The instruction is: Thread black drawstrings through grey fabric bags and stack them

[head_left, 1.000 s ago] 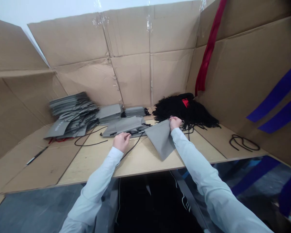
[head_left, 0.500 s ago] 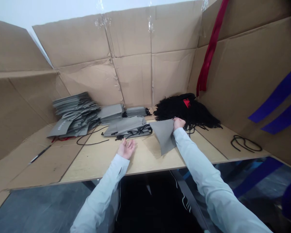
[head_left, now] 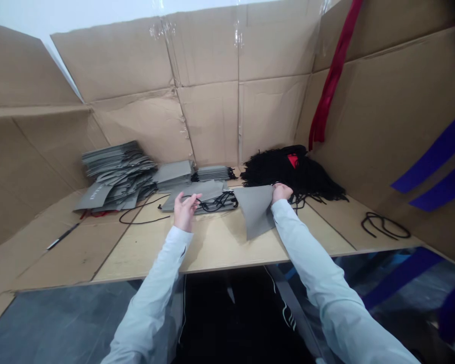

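Head cam: worn on the person's head, so it sits up above the near side of the tabletop (head_left: pixel 227 250); looks forward and down
Cardboard back wall (head_left: pixel 208 50): what it faces, roughly square on, rising behind the tabletop
Sleeves (head_left: pixel 151 290): super close to the lens, coming in from the tabletop's near side; left hand (head_left: pixel 185 210) and right hand (head_left: pixel 282 192) are farther off, over it
Black clothing (head_left: pixel 246 313): below the tabletop's near edge, seen from above; pretty wide view overall
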Action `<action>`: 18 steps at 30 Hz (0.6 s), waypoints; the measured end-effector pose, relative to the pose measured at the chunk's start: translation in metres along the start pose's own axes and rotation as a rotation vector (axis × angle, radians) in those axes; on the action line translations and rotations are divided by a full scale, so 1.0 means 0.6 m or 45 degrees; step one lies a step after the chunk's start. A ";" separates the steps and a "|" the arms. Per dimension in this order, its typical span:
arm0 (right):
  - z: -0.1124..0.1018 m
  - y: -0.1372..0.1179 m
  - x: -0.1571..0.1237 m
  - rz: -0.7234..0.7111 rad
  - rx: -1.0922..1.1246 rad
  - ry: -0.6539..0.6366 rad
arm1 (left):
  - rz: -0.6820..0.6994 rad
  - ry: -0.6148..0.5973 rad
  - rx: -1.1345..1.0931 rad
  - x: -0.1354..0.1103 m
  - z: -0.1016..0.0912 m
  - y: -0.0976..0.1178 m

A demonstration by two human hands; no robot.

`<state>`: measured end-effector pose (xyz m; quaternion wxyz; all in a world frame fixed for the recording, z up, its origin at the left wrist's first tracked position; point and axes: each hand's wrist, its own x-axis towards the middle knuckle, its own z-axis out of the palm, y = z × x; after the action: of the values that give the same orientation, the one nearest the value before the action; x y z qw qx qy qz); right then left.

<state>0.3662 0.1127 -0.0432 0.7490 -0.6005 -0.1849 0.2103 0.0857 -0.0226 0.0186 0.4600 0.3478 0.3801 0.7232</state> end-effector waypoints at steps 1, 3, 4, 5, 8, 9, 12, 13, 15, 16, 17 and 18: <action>-0.001 -0.003 -0.001 -0.029 -0.011 0.016 | 0.099 -0.049 0.091 -0.012 0.009 0.000; -0.001 -0.010 -0.004 -0.085 0.015 0.023 | 0.250 -0.150 0.226 -0.039 0.025 -0.002; -0.001 -0.014 -0.005 -0.107 0.053 0.012 | 0.257 -0.201 0.263 -0.052 0.032 -0.004; -0.001 -0.018 -0.007 -0.123 0.103 -0.007 | 0.210 -0.260 0.279 -0.063 0.039 -0.008; 0.001 -0.027 -0.011 -0.158 0.251 -0.063 | -0.130 -0.493 0.218 -0.080 0.057 -0.028; 0.001 -0.029 -0.012 -0.165 0.281 -0.072 | -0.239 -0.553 0.180 -0.079 0.061 -0.037; 0.001 -0.030 -0.010 -0.165 0.314 -0.080 | -0.399 -0.533 0.105 -0.060 0.068 -0.064; 0.001 -0.029 -0.009 -0.158 0.317 -0.076 | -0.415 -0.479 0.093 -0.051 0.067 -0.071; 0.000 -0.027 -0.007 -0.141 0.317 -0.059 | -0.435 -0.387 0.076 -0.033 0.064 -0.081; 0.000 -0.026 -0.005 -0.135 0.314 -0.051 | -0.446 -0.365 0.070 -0.026 0.062 -0.082; 0.000 -0.025 -0.004 -0.130 0.310 -0.044 | -0.447 -0.354 0.066 -0.019 0.059 -0.082; 0.000 -0.025 -0.003 -0.126 0.308 -0.041 | -0.438 -0.349 0.069 -0.014 0.057 -0.080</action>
<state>0.3660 0.1088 -0.0289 0.8223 -0.4926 -0.1997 0.2032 0.1370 -0.0088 -0.0082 0.6145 0.3852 0.3870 0.5694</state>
